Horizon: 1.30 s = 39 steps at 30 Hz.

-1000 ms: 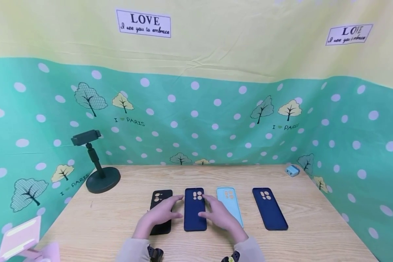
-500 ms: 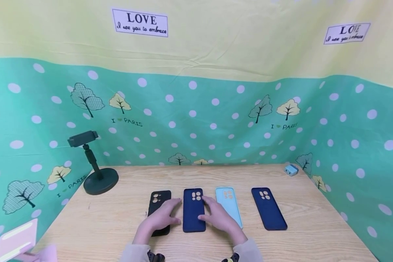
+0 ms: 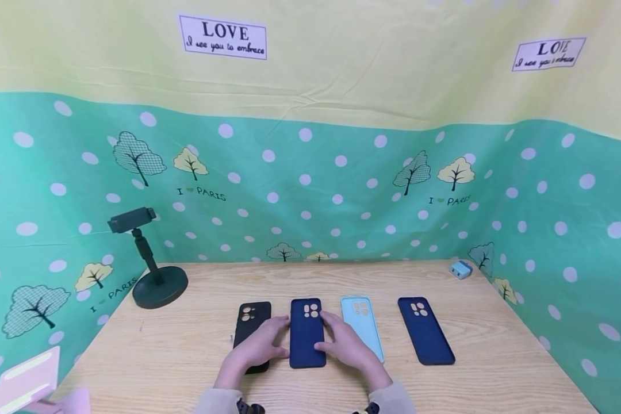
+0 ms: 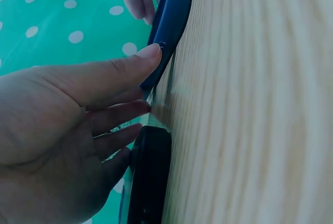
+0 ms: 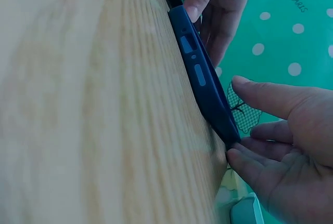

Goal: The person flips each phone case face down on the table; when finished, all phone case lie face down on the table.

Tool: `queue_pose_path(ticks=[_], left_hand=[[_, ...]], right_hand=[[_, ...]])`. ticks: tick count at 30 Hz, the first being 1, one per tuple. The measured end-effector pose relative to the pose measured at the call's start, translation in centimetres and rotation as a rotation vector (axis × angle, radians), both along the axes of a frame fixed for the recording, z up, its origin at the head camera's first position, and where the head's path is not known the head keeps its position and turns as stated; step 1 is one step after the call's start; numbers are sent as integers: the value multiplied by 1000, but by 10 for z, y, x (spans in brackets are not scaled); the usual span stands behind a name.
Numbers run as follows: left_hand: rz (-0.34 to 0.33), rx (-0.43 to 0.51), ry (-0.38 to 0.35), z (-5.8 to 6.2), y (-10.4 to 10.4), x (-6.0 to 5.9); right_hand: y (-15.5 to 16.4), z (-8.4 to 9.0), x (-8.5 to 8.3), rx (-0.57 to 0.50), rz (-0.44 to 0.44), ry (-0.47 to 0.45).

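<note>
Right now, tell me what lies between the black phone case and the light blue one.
In the head view, a navy phone case lies between the black case and the light blue case, with the left hand and right hand touching its long edges.

Matt navy case (image 3: 307, 333), wood-grain table (image 3: 497, 368)

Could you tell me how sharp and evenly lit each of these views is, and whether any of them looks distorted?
Head view: even soft light, sharp, with wide-angle bending of the backdrop; faint shadows under the left hand and right hand. Left wrist view: the palm is soft, the navy phone case edge sharper, the table grain smeared. Right wrist view: case buttons crisp, the near wood blurred.
</note>
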<state>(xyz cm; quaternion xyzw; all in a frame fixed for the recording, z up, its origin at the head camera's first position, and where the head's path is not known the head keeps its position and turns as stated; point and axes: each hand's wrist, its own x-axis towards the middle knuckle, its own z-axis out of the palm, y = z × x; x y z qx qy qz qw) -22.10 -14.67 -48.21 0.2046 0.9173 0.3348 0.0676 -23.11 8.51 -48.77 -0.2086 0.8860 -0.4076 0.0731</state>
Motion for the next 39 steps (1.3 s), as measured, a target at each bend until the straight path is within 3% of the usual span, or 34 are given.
queue_pose_path(ticks=[7, 23, 33, 39], left_hand=[[-9, 19, -9, -1, 3, -2], [3, 78, -20, -1, 1, -5], [-31, 145, -21, 3, -1, -5], [-53, 154, -63, 8, 1, -4]], right_hand=[[1, -2, -1, -76, 27, -40], [3, -2, 0, -119, 16, -70], [2, -3, -1, -167, 22, -131], [-2, -5, -1, -185, 58, -124]])
